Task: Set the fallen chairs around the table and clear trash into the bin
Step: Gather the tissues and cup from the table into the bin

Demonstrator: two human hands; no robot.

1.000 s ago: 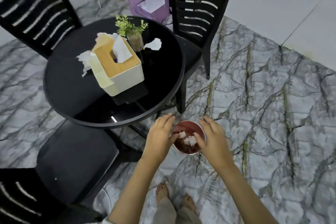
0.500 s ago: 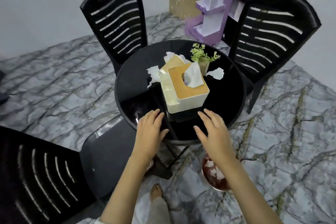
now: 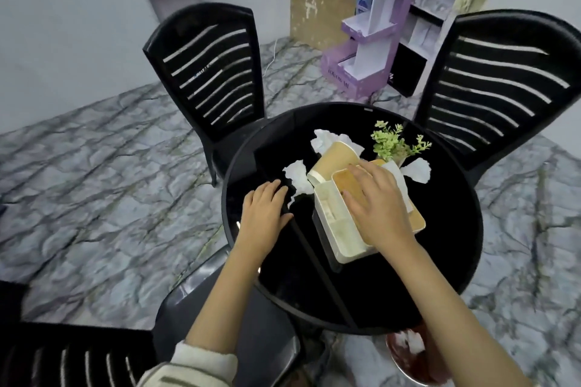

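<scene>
Head view, items entered by size.

1. Chairs, black, slatted, three: one (image 3: pixel 213 72) at the far left, one (image 3: pixel 496 88) at the far right, one (image 3: pixel 226 308) at the near edge. All are seen upright and drawn up to the table; the chair step is judged done.
2. Round table (image 3: pixel 440 261), black glass. Trash is still carried on it.
3. Tissue box (image 3: pixel 333 229), cream with a wooden lid, near the table's centre.
4. Bin (image 3: pixel 408 358), red, on the floor below the near right rim; white scraps are held in it.
5. Paper cup (image 3: pixel 333 160), tipped on its side, touching the box's far end.
6. Crumpled tissues, three: (image 3: pixel 297 173), (image 3: pixel 323 138), (image 3: pixel 416 170).
7. Left hand (image 3: pixel 264 214), released, fingers straight, laid by the nearest tissue; nothing is held.
8. Right hand (image 3: pixel 377 207), released, spread over the box lid, fingertips beside the cup; nothing is grasped.

Change noted: a second ago both hands were held over the bin; they have since been raised to the tabletop. A further pick-up round is judged begun, cup and tissues remaining.
</scene>
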